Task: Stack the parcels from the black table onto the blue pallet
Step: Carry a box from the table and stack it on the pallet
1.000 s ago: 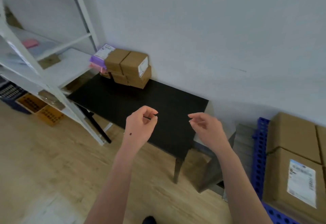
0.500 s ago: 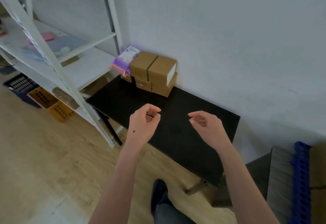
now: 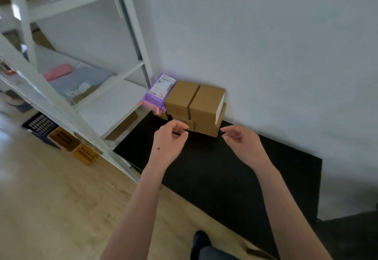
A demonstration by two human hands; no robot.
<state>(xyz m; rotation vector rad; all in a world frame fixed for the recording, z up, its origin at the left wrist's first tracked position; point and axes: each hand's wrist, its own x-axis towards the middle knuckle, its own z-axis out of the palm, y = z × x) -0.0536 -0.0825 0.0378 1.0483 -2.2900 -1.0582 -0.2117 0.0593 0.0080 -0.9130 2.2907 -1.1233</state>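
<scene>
Both hands are hovering over the table (image 3: pixel 235 173), holding nothing. The left hand's (image 3: pixel 167 147) fingers are curling loosely toward the thumb, and the right hand's (image 3: pixel 243 147) are bending half open, probably shaping to clasp a box from both sides. The boxes (image 3: pixel 194 104) are sitting just beyond the fingertips, against the wall, with a purple parcel (image 3: pixel 157 93) beyond-left. The pallet is not showing.
</scene>
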